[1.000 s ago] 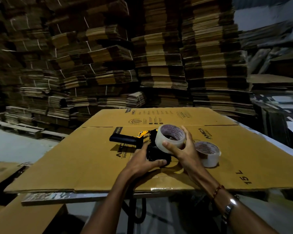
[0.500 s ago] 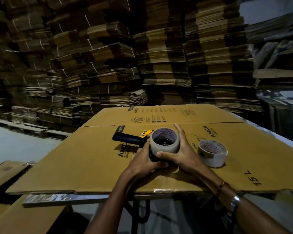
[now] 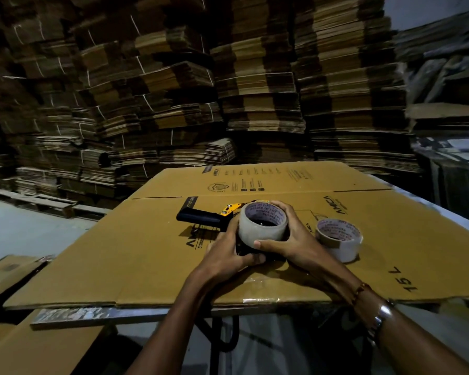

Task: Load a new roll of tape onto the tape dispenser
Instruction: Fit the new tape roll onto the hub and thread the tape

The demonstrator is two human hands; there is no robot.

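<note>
A black tape dispenser (image 3: 201, 218) with a yellow bracket lies on its side on a flattened cardboard box (image 3: 136, 255), handle pointing left. A full roll of clear tape (image 3: 263, 230) sits flat on top of the dispenser's round body, core hole facing up. My right hand (image 3: 290, 240) wraps around the roll's right side, thumb on its front. My left hand (image 3: 226, 254) grips the dispenser body under and left of the roll. A second, thinner tape roll (image 3: 339, 239) rests on the cardboard just to the right.
The cardboard covers a table with a metal front edge (image 3: 98, 314). Tall stacks of bundled flat cardboard (image 3: 228, 90) fill the background. More flat cardboard (image 3: 25, 350) lies low at the left. A wooden pallet (image 3: 41, 200) sits on the floor at far left.
My right hand has brought the roll down from a tilted position above the dispenser until it lies flat on the dispenser body. My left hand has stayed on the dispenser.
</note>
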